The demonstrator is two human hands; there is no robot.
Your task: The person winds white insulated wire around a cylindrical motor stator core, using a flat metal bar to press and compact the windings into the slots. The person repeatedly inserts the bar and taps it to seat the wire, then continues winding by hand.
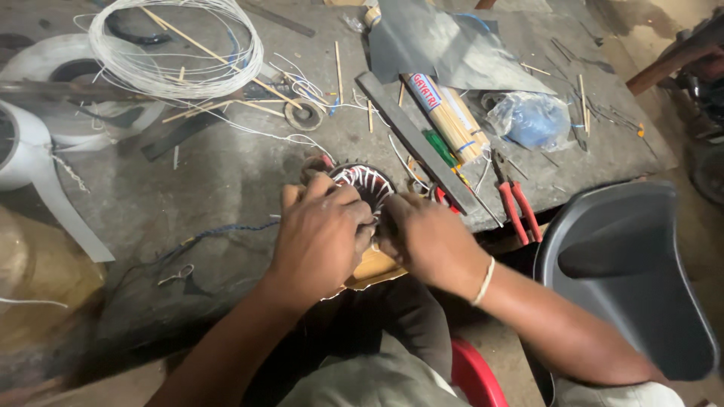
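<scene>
A round motor stator [364, 183] with copper-red windings and white insulation strips sits at the near edge of a grey work table [226, 181]. My left hand [320, 234] is clamped over its near left side, fingers curled onto the windings. From the right, my right hand [422, 234] grips the stator's rim, a white band on its wrist. The two hands hide most of the stator. A piece of tan cardboard [375, 267] lies under the hands.
Red-handled pliers [516, 207], a long flat metal file [415, 139], a bundle of thin bamboo sticks [449, 117], a blue plastic bag [532, 120] and a coil of white wire [177, 49] lie on the table. Small scissors [177, 275] rest left; a dark plastic chair [630, 279] stands right.
</scene>
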